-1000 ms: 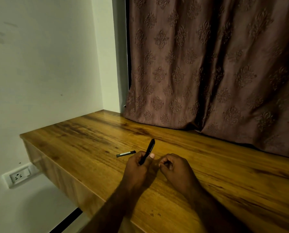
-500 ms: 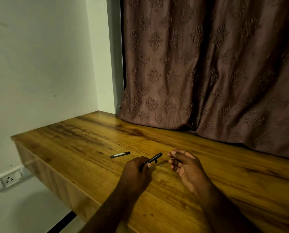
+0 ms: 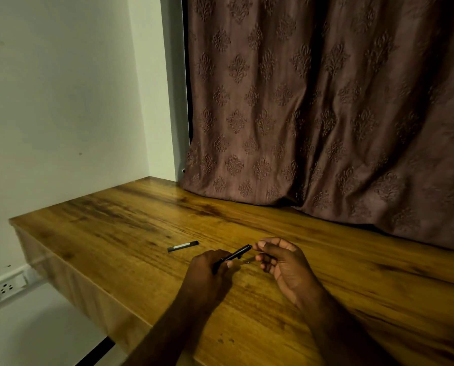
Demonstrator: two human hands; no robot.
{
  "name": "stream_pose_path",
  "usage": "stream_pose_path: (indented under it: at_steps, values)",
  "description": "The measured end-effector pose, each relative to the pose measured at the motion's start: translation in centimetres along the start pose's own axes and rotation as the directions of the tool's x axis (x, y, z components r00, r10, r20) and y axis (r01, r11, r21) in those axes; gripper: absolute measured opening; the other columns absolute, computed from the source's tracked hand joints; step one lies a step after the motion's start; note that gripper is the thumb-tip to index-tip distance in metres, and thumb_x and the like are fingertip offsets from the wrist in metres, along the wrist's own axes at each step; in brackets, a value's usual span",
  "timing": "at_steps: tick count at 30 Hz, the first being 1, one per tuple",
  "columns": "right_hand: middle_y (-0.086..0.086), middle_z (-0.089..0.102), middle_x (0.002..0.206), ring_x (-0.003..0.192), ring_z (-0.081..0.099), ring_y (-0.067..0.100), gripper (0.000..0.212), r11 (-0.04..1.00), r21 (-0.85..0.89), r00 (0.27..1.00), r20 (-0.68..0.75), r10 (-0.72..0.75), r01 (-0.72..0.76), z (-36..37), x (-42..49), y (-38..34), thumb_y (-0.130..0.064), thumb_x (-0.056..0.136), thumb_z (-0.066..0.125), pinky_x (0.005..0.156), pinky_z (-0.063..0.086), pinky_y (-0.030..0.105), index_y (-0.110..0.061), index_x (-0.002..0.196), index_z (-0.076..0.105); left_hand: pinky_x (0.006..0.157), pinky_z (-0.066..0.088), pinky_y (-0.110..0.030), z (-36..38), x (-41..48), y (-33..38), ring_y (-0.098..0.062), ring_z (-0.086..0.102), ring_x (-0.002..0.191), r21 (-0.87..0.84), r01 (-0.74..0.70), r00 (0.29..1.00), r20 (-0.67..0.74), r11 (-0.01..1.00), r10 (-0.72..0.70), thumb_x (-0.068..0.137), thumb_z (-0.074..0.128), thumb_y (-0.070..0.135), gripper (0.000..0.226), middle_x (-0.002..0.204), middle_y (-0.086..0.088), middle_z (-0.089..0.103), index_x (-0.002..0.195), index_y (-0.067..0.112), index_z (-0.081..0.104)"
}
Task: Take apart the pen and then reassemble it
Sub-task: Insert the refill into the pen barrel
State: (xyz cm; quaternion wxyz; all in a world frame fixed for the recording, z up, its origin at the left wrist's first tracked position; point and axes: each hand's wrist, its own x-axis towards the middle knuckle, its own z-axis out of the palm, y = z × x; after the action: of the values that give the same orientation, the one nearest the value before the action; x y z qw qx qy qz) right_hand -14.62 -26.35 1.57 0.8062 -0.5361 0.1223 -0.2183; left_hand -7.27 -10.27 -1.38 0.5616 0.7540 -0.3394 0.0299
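Note:
My left hand (image 3: 207, 270) grips the black pen barrel (image 3: 235, 255), which points up and to the right just above the wooden desk (image 3: 115, 233). My right hand (image 3: 281, 260) has its thumb and forefinger pinched at the barrel's far tip; whether a small part sits between them is too small to tell. A tiny metallic piece (image 3: 247, 262) lies on the desk between my hands. A separate black pen part with a white label (image 3: 183, 246) lies flat on the desk, to the left of the hands.
A brown patterned curtain (image 3: 326, 114) hangs along the desk's back edge. A white wall (image 3: 57, 101) bounds the left side, with a power socket (image 3: 8, 287) below the desk's left edge. The desk's front edge runs diagonally under my left forearm.
The barrel tilted down from nearly upright to a shallow angle. My right hand opened and drew back, then came in again and pinched at the barrel's tip.

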Motion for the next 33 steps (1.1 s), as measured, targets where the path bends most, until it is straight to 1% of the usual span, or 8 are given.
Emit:
stream_pose_path:
  at_steps: [5,11,17,19,22,25,29,33]
  values:
    - [0.014,0.073,0.081,0.057,0.06,0.015,0.006,0.999,-0.032,1.0,0.006,-0.006,0.006,0.0,-0.12,-0.07,0.0,0.086,0.061,0.052,0.045,0.025,-0.002,0.087,0.067,0.049,0.048,-0.035,0.05,0.04,-0.18,-0.019,0.063,0.057,0.015,-0.009,1.0,-0.007,1.0,0.009,0.087,0.058,0.047,0.031,0.072,-0.009,0.07,0.084,0.02,0.073]
    - [0.013,0.073,0.08,0.057,0.06,0.015,0.006,0.999,-0.036,1.0,0.011,0.0,0.0,-0.01,-0.17,-0.16,0.0,0.086,0.061,0.053,0.045,0.026,-0.002,0.088,0.066,0.047,0.046,-0.034,-0.12,-0.16,0.08,-0.012,0.059,0.053,-0.007,-0.029,1.0,0.01,1.0,0.029,0.085,0.055,0.051,0.037,0.071,-0.01,0.068,0.084,0.019,0.073]
    - [0.013,0.072,0.082,0.058,0.059,0.015,0.006,1.0,-0.027,1.0,0.026,-0.003,0.003,-0.12,-0.14,-0.06,-0.001,0.086,0.061,0.054,0.045,0.026,-0.002,0.089,0.066,0.053,0.051,-0.039,-0.19,-0.25,0.37,-0.025,0.066,0.065,-0.004,-0.043,0.999,0.001,0.999,0.043,0.077,0.051,0.063,0.053,0.075,-0.007,0.07,0.086,0.016,0.075]
    - [0.013,0.072,0.081,0.057,0.059,0.016,0.006,1.0,-0.029,1.0,0.028,-0.006,0.006,-0.12,-0.16,-0.09,0.0,0.086,0.062,0.053,0.044,0.026,-0.003,0.087,0.067,0.051,0.05,-0.038,-0.14,-0.24,0.2,-0.024,0.065,0.062,-0.008,-0.041,0.999,-0.004,0.999,0.041,0.08,0.053,0.058,0.046,0.074,-0.008,0.07,0.085,0.018,0.074]
    - [0.013,0.073,0.08,0.057,0.059,0.015,0.006,0.999,-0.036,1.0,0.03,-0.005,0.006,-0.08,-0.22,-0.08,0.0,0.085,0.062,0.053,0.044,0.027,-0.003,0.086,0.067,0.048,0.046,-0.031,-0.06,-0.11,-0.18,-0.013,0.062,0.056,-0.037,-0.012,1.0,-0.003,0.999,0.012,0.084,0.058,0.046,0.03,0.073,-0.006,0.07,0.085,0.021,0.075]
    - [0.013,0.073,0.081,0.057,0.059,0.016,0.006,0.999,-0.04,1.0,0.029,-0.005,0.007,-0.09,-0.19,-0.08,0.0,0.086,0.061,0.053,0.044,0.027,-0.003,0.087,0.067,0.048,0.046,-0.032,0.02,-0.06,-0.21,-0.012,0.06,0.056,-0.044,0.0,1.0,0.002,0.999,0.0,0.081,0.057,0.052,0.036,0.073,-0.008,0.07,0.085,0.021,0.075]
    - [0.013,0.073,0.081,0.057,0.059,0.015,0.006,0.999,-0.047,0.999,0.031,-0.01,0.011,-0.11,-0.19,-0.07,0.001,0.086,0.061,0.054,0.043,0.027,-0.002,0.088,0.067,0.05,0.049,-0.033,-0.09,-0.12,-0.04,-0.015,0.065,0.059,-0.04,0.003,1.0,-0.003,0.999,-0.003,0.084,0.059,0.039,0.025,0.075,-0.006,0.071,0.085,0.021,0.075]
    - [0.013,0.072,0.079,0.057,0.059,0.015,0.006,0.998,-0.057,0.999,0.036,-0.014,0.016,-0.24,-0.07,0.12,0.001,0.085,0.062,0.053,0.044,0.026,-0.001,0.087,0.067,0.048,0.047,-0.029,-0.09,-0.16,-0.16,-0.011,0.063,0.057,-0.037,-0.013,1.0,0.008,0.999,0.013,0.086,0.059,0.039,0.024,0.074,-0.005,0.07,0.085,0.021,0.075]
